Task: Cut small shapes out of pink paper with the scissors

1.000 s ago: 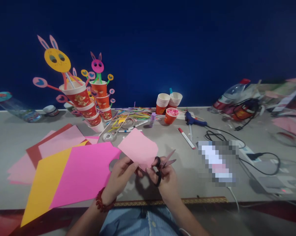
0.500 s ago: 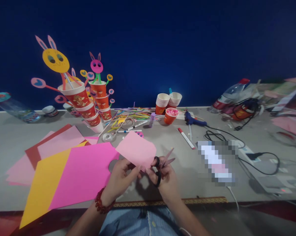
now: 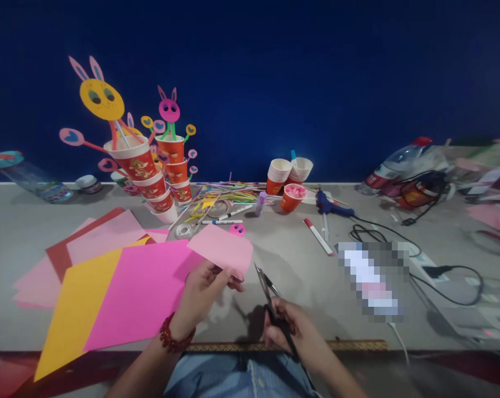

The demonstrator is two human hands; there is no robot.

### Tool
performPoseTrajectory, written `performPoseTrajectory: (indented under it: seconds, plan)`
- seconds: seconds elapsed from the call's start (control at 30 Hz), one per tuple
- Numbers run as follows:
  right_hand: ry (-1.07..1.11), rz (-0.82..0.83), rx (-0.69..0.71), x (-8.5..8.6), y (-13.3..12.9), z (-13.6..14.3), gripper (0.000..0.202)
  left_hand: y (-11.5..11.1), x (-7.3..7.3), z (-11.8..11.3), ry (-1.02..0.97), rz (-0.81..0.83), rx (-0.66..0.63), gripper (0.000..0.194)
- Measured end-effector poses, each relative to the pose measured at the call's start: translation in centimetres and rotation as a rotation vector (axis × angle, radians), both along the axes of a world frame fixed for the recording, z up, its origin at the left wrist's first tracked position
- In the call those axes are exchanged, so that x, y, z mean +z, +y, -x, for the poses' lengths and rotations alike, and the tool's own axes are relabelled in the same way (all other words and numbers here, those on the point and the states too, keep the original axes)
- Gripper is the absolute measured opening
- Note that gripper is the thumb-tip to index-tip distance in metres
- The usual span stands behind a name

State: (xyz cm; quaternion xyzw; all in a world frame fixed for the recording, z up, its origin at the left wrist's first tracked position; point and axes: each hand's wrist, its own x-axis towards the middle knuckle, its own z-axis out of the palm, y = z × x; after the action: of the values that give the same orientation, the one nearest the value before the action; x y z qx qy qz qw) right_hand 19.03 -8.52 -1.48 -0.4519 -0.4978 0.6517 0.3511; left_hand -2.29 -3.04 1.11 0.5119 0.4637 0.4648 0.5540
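Note:
Between its thumb and fingers, my left hand [image 3: 208, 290] grips a light pink paper piece [image 3: 225, 247] by its lower edge, raised over the table. A beaded red bracelet circles that wrist. My right hand [image 3: 289, 326] is closed on the black handles of a pair of scissors [image 3: 270, 301], whose blades point up and are slightly apart. The scissors do not touch the paper. A bright pink sheet [image 3: 137, 298] lies left of my left hand, beside a yellow sheet [image 3: 78, 298].
Stacked cups with rabbit faces [image 3: 136, 157] stand at the back left. Pipe cleaners [image 3: 229, 196], a glue stick [image 3: 260, 204] and paper cups [image 3: 293, 197] are behind my hands. A glue gun [image 3: 333, 205], a red marker [image 3: 318, 236] and cables lie to the right.
My right hand has moved down, away from the paper, and the scissors have turned from pointing right to pointing up. The pink paper has shifted slightly left.

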Motion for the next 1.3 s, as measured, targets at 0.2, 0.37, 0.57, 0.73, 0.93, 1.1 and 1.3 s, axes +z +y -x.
performPoseTrajectory:
  seconds: [0.2,0.37,0.57,0.73,0.93,1.1,1.3]
  plan:
    - [-0.018,0.050,0.030,-0.8,-0.9,-0.1,0.032,0.0,-0.1,-0.1,-0.028,0.000,-0.002,0.031]
    - [-0.010,0.049,0.054,-0.7,-0.7,0.6,0.031,-0.3,0.1,-0.5,-0.076,-0.010,0.004,0.029]
    - [0.054,0.080,0.062,-0.2,-0.1,1.6,0.043,-0.6,0.4,-1.3,-0.081,-0.023,-0.017,0.029]
    - [0.067,0.102,0.082,-0.8,0.2,1.9,0.055,-0.8,0.3,-1.3,-0.069,-0.013,-0.027,0.027]
    - [0.055,0.122,0.087,-1.1,0.2,1.8,0.057,-0.8,0.3,-1.4,-0.076,-0.016,-0.020,0.024]
    - [0.046,0.120,0.096,-1.1,0.2,1.9,0.058,-1.0,0.3,-1.4,-0.057,-0.025,-0.012,0.022]
    - [0.061,0.134,0.087,-1.2,0.1,1.9,0.058,-0.9,0.3,-1.5,-0.006,-0.074,0.009,0.017]
